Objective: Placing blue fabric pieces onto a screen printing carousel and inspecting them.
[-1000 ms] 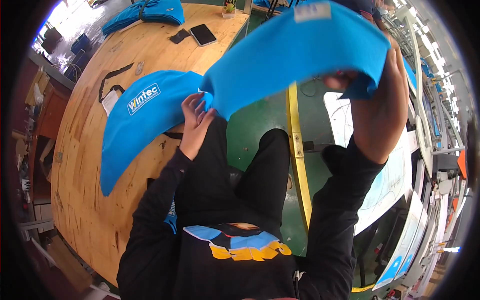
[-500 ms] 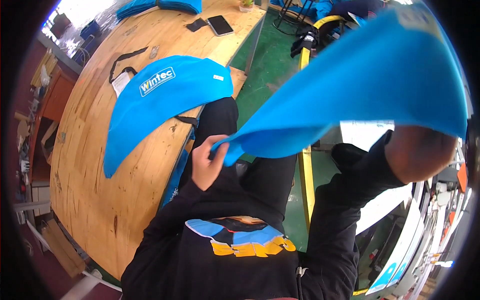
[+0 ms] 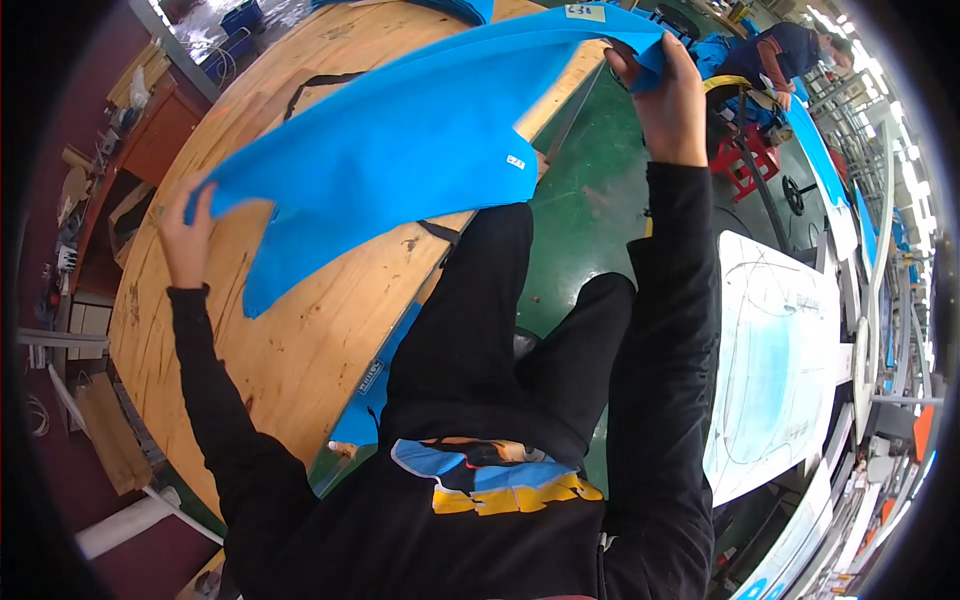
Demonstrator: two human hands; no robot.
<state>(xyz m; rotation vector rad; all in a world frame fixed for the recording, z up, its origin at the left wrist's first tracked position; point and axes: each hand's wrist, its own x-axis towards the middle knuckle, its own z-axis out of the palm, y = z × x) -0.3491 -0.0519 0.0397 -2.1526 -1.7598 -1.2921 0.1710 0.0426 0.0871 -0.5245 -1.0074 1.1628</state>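
A curved blue fabric piece (image 3: 400, 105) is stretched between my two hands above the wooden table. My left hand (image 3: 187, 235) pinches its narrow left end, which is slightly blurred. At the far right my right hand (image 3: 672, 110) is closed on the other end, where the cloth folds over the fingers. A small pale label (image 3: 585, 12) sits on the cloth's upper edge near that hand. Beneath it, a similar blue fabric piece (image 3: 300, 262) lies on the table, partly covered by the held one; whether more lie under it I cannot tell.
The wooden table (image 3: 330, 370) has its edge beside my legs. More blue fabric (image 3: 455, 8) lies at its far end. To my right stands a white board (image 3: 770, 400) with drawn curves. Another person (image 3: 790, 55) works at the far right, near a red stool (image 3: 748, 165).
The held blue fabric has swung left from my right side to over the table. My left hand moved left and my right hand moved forward and left; both still grip the cloth.
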